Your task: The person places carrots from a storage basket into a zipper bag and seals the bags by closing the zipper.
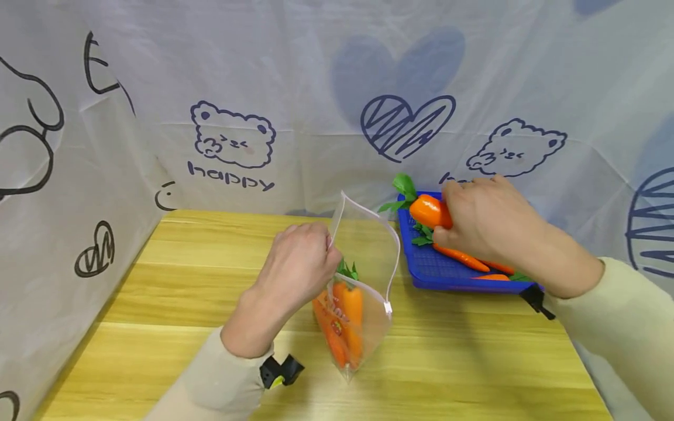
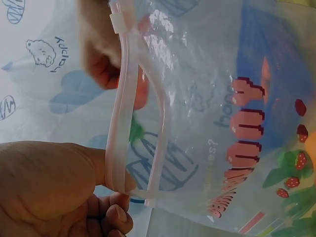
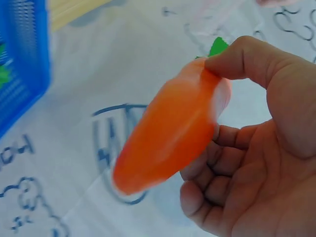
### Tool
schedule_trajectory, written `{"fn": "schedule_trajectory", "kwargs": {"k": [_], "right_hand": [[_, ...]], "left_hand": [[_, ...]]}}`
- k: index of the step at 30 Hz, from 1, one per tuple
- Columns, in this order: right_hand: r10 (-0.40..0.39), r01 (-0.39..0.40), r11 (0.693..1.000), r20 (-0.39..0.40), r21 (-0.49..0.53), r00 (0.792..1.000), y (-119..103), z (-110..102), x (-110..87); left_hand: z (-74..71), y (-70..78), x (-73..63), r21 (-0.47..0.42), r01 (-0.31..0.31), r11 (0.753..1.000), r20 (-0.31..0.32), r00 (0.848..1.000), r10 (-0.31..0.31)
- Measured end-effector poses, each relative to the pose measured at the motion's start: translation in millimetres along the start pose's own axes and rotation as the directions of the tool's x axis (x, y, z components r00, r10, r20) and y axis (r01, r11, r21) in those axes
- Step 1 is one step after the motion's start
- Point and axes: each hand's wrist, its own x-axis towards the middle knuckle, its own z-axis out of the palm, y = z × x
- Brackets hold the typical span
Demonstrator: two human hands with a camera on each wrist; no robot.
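As our left grip (image 1: 297, 257) pinches the zip bag (image 1: 372, 310), our right grip (image 1: 487, 219) holds an orange vegetable (image 1: 429, 211).

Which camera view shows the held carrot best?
The right wrist view: the carrot appears large and nearly whole there, though blurred. The head view shows its leafy end, the right grip hiding the rest; the left wrist view shows only a small part, partly covered by the bag.

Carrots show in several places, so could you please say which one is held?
The carrot gripped by the right hand; the other visible carrots are in the blue basket or the plastic bag.
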Motion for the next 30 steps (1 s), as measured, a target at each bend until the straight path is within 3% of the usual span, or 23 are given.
{"fn": "schedule_trajectory", "kwargs": {"k": [4, 7, 10, 13, 18, 24, 28, 30], "right_hand": [[0.012, -0.020, 0.997, 0.119, 0.071, 0.993, -22.6, -20.4, 10.1], [0.014, -0.041, 0.993, 0.237, 0.109, 0.971, -39.1, -28.2, 17.1], [0.003, -0.048, 0.991, 0.334, 0.126, 0.943, -51.0, -29.0, 24.5], [0.001, -0.063, 0.989, 0.434, 0.130, 0.901, -59.2, -24.7, 35.4], [-0.033, -0.074, 0.980, 0.521, 0.184, 0.853, -69.9, -7.1, 58.9], [-0.043, -0.126, 0.947, 0.508, 0.294, 0.860, -82.2, 21.0, 76.2], [-0.031, -0.179, 0.910, 0.493, 0.373, 0.870, -91.9, 38.9, 75.7], [-0.063, -0.156, 0.901, 0.478, 0.404, 0.876, -96.5, 48.0, 72.6]], "left_hand": [[1.0, 3.2, 1.6, -0.001, 0.006, 1.000, 0.011, 1.000, -0.006], [2.2, 5.3, 2.3, -0.004, 0.005, 1.000, 0.015, 1.000, -0.005], [3.4, 6.9, 2.6, 0.002, -0.004, 1.000, 0.016, 1.000, 0.004], [4.7, 8.4, 2.6, 0.005, -0.014, 1.000, 0.012, 1.000, 0.014], [7.4, 11.4, 2.7, 0.008, -0.031, 0.999, -0.003, 1.000, 0.031], [7.6, 15.0, 2.0, -0.001, -0.028, 1.000, 0.009, 1.000, 0.028], [6.4, 14.6, 1.2, -0.001, -0.028, 1.000, 0.011, 1.000, 0.028], [5.7, 13.7, 0.8, 0.001, -0.028, 1.000, 0.004, 1.000, 0.028]]}}
